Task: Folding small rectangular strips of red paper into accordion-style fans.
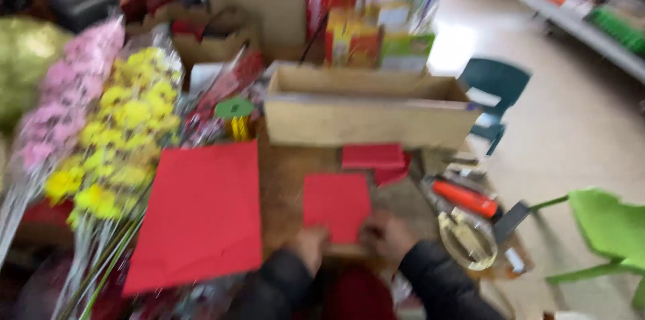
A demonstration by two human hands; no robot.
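The fingers of both hands curl over the near edge of a small red paper square point(336, 204) at the lower middle of the frame, the left hand point(310, 246) at its lower left corner and the right hand point(384, 236) at its lower right; blur hides whether they pinch the sheet or only press it to the wooden table point(285, 179). Left of it lies a large red sheet point(200, 216), just right a roll of clear tape point(468, 236) and an orange-handled tool point(465, 199). Higher up sit folded red pieces point(376, 158), then a long cardboard box point(366, 115), with yellow flowers point(127, 132) and pink flowers point(67, 91) at the left. The thin paper could crease or slide askew if one hand presses harder than the other.
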